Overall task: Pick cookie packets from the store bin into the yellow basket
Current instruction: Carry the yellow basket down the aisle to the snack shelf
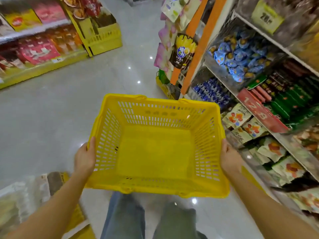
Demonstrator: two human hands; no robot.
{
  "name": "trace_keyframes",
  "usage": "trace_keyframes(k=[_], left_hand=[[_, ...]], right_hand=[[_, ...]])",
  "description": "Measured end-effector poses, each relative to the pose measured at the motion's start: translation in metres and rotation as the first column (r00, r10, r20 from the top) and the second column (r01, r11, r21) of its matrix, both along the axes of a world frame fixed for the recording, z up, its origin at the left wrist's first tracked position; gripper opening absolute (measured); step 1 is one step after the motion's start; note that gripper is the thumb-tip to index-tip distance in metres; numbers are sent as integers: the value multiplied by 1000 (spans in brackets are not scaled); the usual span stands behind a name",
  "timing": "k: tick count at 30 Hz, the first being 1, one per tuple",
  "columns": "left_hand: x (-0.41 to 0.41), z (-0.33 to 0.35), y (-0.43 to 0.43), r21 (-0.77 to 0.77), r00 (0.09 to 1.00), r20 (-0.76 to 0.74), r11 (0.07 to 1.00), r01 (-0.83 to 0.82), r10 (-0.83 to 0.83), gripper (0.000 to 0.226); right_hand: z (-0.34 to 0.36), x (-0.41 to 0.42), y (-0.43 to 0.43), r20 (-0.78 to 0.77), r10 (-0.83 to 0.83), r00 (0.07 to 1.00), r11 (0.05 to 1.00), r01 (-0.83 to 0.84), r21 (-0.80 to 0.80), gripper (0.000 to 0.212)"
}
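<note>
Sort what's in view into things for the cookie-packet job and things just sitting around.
For the job: yellow slotted plastic basket, empty, gripped at its sides by the left hand and right hand; heaped blue-wrapped packets at right, likely the cookies.

Just around: red pouches at left; black hanging snack bag; red 12.8 price sign; white fruit-print packets.

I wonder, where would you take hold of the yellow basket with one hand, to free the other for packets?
Probably by its handles, from above: they lie folded along the rim of the yellow basket, pivoted on the far and near walls. Raised together over the middle, they should hang it level.
</note>
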State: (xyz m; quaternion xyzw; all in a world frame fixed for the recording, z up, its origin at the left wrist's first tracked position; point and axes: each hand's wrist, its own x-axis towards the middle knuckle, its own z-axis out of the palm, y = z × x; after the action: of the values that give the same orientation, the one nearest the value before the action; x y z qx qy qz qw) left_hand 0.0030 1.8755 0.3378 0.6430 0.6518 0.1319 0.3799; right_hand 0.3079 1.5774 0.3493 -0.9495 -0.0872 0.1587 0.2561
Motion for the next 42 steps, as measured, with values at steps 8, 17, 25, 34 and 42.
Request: trace_keyframes(k=[8, 17, 25, 34, 42], left_hand=[[90, -1, 94, 47, 963, -78, 964, 263, -258, 54], [198, -15, 134, 108, 911, -176, 913, 394, -373, 55], [240, -48, 178, 54, 910, -213, 925, 375, -356, 57], [253, -122, 261, -22, 883, -191, 902, 432, -428, 56], [270, -216, 301, 22, 878, -172, 890, 456, -446, 55]], right_hand=[[-19, -3, 19, -18, -265, 964, 964, 265, -20, 53], [-45, 58, 43, -39, -356, 934, 934, 356, 5, 57], [-72, 99, 85, -54, -354, 934, 935, 352, -54, 58], [-123, 83, 158, -25, -458, 889, 886, 454, -95, 57], [-214, 69, 199, 46, -517, 855, 847, 518, -120, 53]])
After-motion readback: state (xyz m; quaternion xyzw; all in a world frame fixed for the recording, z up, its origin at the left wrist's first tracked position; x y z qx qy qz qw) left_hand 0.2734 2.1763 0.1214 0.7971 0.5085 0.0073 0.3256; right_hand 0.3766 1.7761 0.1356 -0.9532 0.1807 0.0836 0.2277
